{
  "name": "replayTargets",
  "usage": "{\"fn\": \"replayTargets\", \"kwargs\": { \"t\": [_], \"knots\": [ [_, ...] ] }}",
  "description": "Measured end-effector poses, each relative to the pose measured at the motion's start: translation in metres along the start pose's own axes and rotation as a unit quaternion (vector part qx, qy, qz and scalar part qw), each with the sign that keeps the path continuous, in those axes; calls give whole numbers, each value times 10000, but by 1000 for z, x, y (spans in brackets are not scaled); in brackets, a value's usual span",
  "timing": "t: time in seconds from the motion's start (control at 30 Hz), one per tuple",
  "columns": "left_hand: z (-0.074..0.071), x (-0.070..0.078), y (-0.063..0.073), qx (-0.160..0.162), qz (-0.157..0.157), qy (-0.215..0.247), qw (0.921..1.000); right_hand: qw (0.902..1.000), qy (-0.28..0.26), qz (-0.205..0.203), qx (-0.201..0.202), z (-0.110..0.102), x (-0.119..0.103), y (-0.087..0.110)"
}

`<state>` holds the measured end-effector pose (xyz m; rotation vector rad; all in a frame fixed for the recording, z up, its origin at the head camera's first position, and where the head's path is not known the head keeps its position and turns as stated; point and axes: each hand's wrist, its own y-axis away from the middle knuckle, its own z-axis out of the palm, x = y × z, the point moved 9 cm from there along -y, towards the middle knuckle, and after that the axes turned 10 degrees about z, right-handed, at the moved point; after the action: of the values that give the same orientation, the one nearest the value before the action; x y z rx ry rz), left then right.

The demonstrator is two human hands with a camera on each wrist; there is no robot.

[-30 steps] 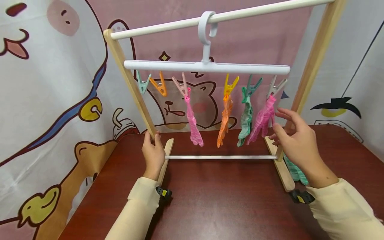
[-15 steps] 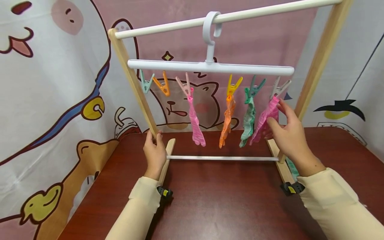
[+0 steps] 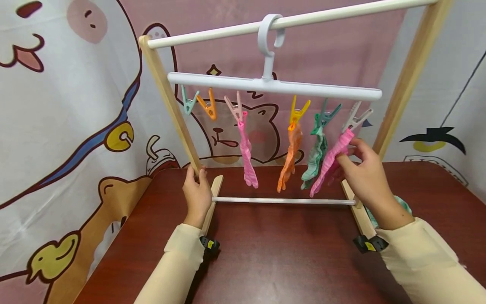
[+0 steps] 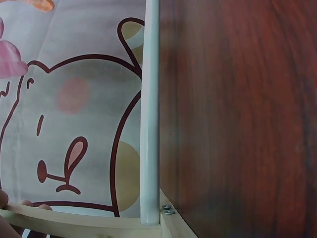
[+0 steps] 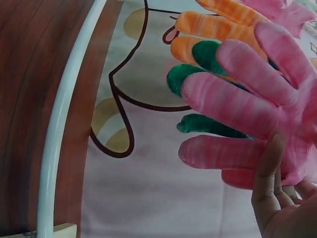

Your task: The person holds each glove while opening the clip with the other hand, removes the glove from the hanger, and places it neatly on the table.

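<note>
My right hand [image 3: 366, 177] pinches the rightmost pink glove [image 3: 333, 159] near its cuff. That glove hangs slantwise from a pale clothespin [image 3: 355, 118]. In the right wrist view the thumb [image 5: 270, 173] lies on the glove's near side, the other fingers behind it. My left hand [image 3: 196, 196] grips the left wooden post [image 3: 172, 109] of the rack. From the white hanger [image 3: 303, 87] also hang a green glove [image 3: 316, 156], an orange glove [image 3: 290, 158] and another pink glove [image 3: 248, 156], each on its own clothespin. The hanger's right end dips a little.
A mint clothespin [image 3: 188, 102] and an orange clothespin [image 3: 208, 106] hang at the hanger's left without gloves. The rack's top bar [image 3: 212, 33] carries the hanger, and a lower bar [image 3: 284, 200] spans near the tabletop [image 3: 273, 257]. A green striped cloth piece [image 3: 403, 204] lies behind my right wrist.
My right hand moved left onto the rightmost pink glove and took hold of it, then drew it slightly downward. The hanger's right end dropped a little. My left hand stays on the post.
</note>
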<state>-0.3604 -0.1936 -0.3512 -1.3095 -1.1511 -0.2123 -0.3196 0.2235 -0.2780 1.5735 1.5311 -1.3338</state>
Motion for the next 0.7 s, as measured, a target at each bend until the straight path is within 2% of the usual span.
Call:
{"fn": "replayTargets", "kwargs": {
  "t": [0.37, 0.53, 0.7],
  "knots": [
    [3, -2, 1, -32, 8, -121, 9999, 9993, -82, -29, 367, -6, 1, 21],
    [1, -1, -1, 5, 96, -80, 9999, 9992, -303, -18, 270, -1, -5, 30],
    [1, 0, -1, -8, 77, -70, 9999, 9985, -504, -200, 101, 3, -17, 42]
  ]
}}
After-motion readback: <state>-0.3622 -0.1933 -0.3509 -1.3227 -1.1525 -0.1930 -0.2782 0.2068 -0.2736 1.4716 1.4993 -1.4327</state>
